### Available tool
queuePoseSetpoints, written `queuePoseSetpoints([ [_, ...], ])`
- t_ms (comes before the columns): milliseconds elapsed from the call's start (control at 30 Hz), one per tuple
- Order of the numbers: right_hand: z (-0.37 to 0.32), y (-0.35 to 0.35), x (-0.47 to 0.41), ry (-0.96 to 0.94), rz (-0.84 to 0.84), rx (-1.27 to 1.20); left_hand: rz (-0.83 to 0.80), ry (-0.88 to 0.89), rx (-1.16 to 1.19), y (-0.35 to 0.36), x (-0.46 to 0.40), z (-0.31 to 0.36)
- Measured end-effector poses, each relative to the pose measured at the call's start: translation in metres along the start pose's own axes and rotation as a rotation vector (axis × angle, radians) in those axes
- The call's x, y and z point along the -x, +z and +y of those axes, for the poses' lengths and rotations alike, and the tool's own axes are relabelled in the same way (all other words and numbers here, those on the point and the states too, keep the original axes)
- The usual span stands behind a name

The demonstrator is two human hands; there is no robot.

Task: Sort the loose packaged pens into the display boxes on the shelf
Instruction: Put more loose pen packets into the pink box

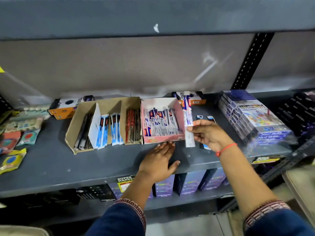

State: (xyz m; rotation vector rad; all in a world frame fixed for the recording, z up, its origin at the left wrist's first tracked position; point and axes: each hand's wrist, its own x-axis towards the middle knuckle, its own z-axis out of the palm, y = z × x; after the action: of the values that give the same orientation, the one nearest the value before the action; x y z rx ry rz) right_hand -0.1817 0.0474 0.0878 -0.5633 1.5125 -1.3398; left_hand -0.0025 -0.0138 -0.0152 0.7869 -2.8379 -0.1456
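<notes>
On the grey shelf [51, 160] stand two display boxes side by side. The brown cardboard box [73, 126] holds black, blue and red packaged pens in compartments. The pink box [163, 137] holds white and blue pen packs. My right hand [207, 134] pinches a long white-and-blue packaged pen [188, 116], upright beside the pink box's right wall. My left hand [158, 160] lies flat on the shelf with fingertips at the pink box's front edge. Two small loose packets [205, 117] lie behind my right hand.
Stacked purple boxes wrapped in plastic [252, 116] sit right of my hand. Orange-and-white boxes [68, 106] stand behind the display boxes. Colourful sachets [18, 133] crowd the shelf's left end. A perforated upright post [250, 62] rises at the right. Purple cartons [192, 183] fill the shelf below.
</notes>
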Motion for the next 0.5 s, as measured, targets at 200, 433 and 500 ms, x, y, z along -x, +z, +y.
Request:
queuePoseSetpoints([
  [200, 0.013, 0.028, 0.004, 0.024, -0.096, -0.031, 0.023, -0.018, 0.025, -0.003, 0.000, 0.001],
  [433, 0.010, 0.034, 0.003, 0.025, -0.094, -0.020, 0.028, -0.017, 0.037, -0.003, 0.001, 0.002],
  [500, 0.003, 0.037, -0.001, 0.015, -0.079, -0.027, 0.024, -0.017, 0.034, -0.003, 0.001, 0.000],
])
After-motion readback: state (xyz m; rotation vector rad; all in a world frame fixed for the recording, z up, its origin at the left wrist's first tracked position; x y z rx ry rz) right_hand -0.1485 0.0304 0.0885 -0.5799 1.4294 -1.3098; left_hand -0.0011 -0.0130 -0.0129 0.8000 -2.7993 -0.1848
